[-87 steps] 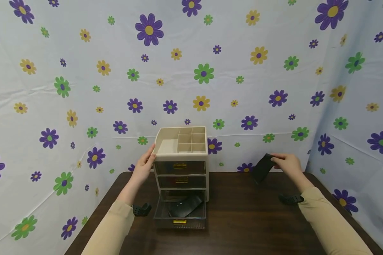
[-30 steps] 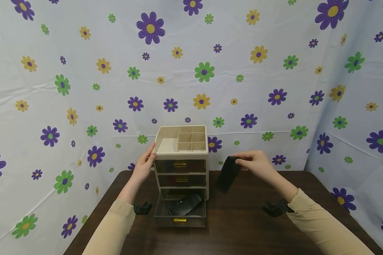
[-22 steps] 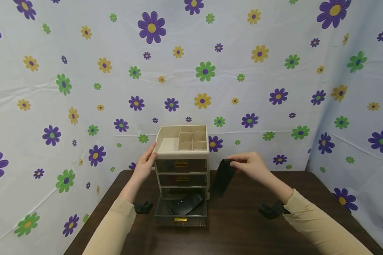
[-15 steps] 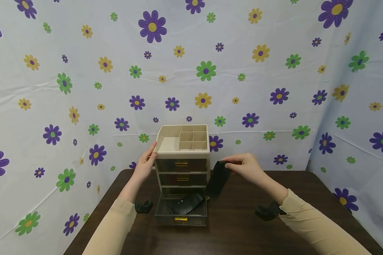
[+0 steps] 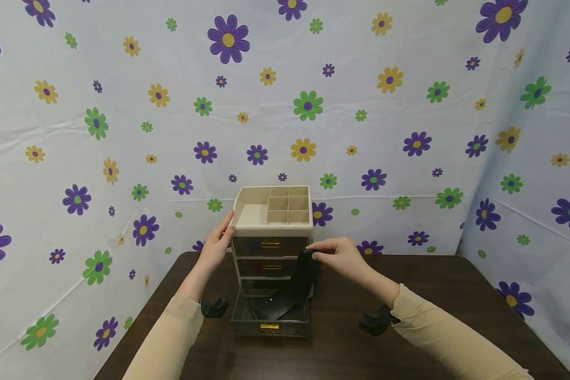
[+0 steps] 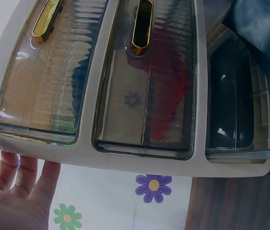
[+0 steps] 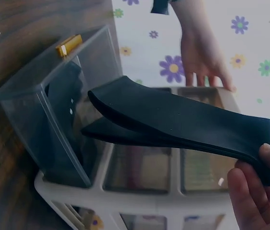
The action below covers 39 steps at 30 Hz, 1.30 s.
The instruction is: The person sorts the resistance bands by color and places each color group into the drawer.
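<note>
My right hand (image 5: pixel 344 258) pinches one end of a flat black band (image 5: pixel 306 270) between thumb and fingers. The band is folded double, its lower end hanging over the open bottom drawer (image 5: pixel 247 328) of a cream drawer organizer (image 5: pixel 272 231). Inside that drawer lies another black piece (image 6: pixel 257 40) with small white marks. In the right wrist view, the held band's two layers (image 7: pixel 173 115) spread apart toward the drawer. My left hand (image 5: pixel 214 248) rests on the organizer's upper left side, its fingers fairly straight against it in the left wrist view.
The upper two smoky drawers are closed; red material (image 6: pixel 171 98) shows through the middle one. Divided compartments (image 5: pixel 287 210) form the organizer's top. It stands on a dark wooden table (image 5: pixel 423 316) before a flower-patterned cloth wall (image 5: pixel 361 68).
My right hand has carried the black band leftward from the right of the table to above the open bottom drawer, lowering it slightly. The left hand has stayed at the organizer's side.
</note>
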Each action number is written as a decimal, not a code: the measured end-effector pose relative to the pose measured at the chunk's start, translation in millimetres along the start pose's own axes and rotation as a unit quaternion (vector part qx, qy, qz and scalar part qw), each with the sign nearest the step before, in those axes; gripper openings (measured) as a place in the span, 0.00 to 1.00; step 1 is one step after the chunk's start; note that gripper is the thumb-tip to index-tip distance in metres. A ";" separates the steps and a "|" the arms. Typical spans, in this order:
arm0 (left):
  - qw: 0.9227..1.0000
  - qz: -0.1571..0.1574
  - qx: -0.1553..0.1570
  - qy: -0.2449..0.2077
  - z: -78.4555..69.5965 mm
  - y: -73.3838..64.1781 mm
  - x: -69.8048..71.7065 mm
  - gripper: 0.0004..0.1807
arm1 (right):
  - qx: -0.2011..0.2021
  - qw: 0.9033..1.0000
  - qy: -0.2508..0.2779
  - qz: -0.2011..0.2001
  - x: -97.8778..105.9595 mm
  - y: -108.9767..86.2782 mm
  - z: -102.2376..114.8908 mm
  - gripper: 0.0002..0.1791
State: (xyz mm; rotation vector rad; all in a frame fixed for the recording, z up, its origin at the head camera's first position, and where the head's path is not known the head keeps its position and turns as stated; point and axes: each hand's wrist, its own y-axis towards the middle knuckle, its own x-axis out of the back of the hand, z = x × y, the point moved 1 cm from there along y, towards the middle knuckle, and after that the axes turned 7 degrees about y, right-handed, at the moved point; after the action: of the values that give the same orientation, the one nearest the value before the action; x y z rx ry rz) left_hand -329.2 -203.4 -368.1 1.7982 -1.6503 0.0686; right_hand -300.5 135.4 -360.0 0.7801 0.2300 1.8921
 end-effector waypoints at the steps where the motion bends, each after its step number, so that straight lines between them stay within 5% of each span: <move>1: 1.000 0.001 0.000 0.000 0.4 0.0 0.0 0.28 | -0.001 1.000 0.001 0.003 -3.6 0.5 3.9 0.11; 7: 1.000 0.003 0.002 -0.001 -5.1 -1.2 0.3 0.28 | -0.017 1.000 0.013 0.014 -24.6 6.0 8.7 0.11; 20: 1.000 0.002 0.002 -0.007 0.8 0.3 0.8 0.28 | -0.012 1.000 0.018 0.015 -72.3 20.5 -17.9 0.10; 39: 1.000 0.010 0.006 -0.013 1.0 1.0 0.1 0.29 | -0.044 0.998 0.044 0.018 -112.8 27.7 -23.5 0.10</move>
State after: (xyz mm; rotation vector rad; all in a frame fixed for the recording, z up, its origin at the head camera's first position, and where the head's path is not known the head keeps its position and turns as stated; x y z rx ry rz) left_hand -330.4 -204.0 -368.3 1.7975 -1.6901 0.0643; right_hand -306.4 28.7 -411.2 0.6454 0.1870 1.9588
